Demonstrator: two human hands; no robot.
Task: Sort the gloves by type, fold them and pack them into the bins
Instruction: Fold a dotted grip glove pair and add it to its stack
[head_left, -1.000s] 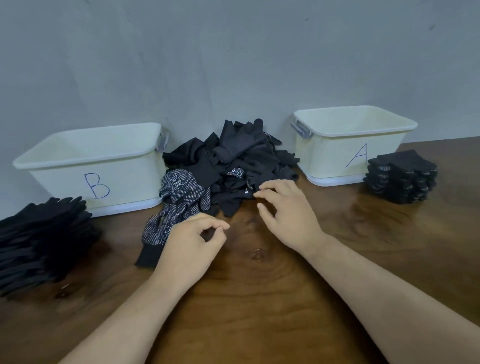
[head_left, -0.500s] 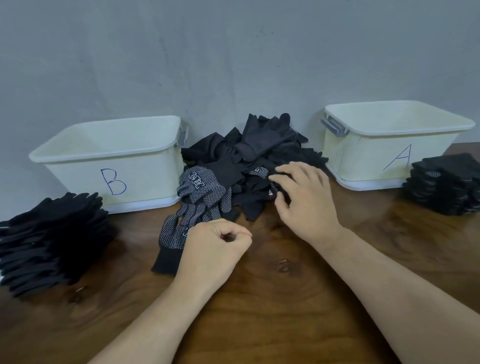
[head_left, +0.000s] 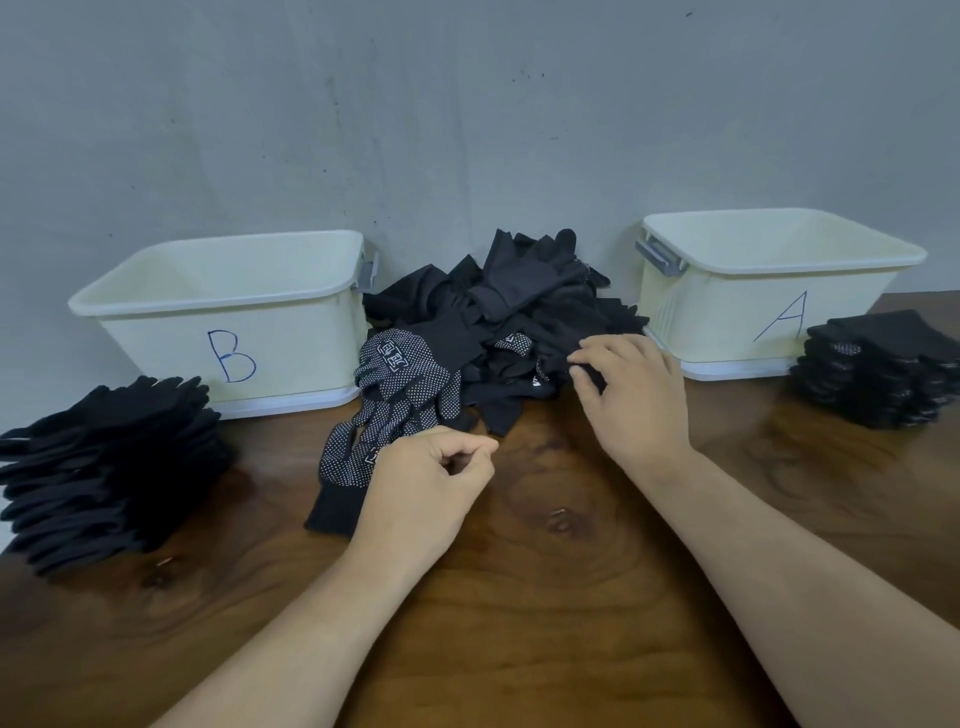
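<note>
A person's right hand (head_left: 631, 400) pinches a black glove (head_left: 589, 375) between thumb and forefinger, at the near right edge of a loose pile of black gloves (head_left: 519, 312). The left hand (head_left: 426, 488) is curled in a loose fist, thumb tip against forefinger, with nothing visible inside it. A white-dotted glove (head_left: 405, 379) lies just beyond its knuckles. Past the fingers, bin B (head_left: 291, 332) stands left of the pile and bin A (head_left: 727, 317) right. A left stack (head_left: 104, 467) and a right stack (head_left: 883, 369) of folded gloves lie further out on the wooden table (head_left: 545, 597).
</note>
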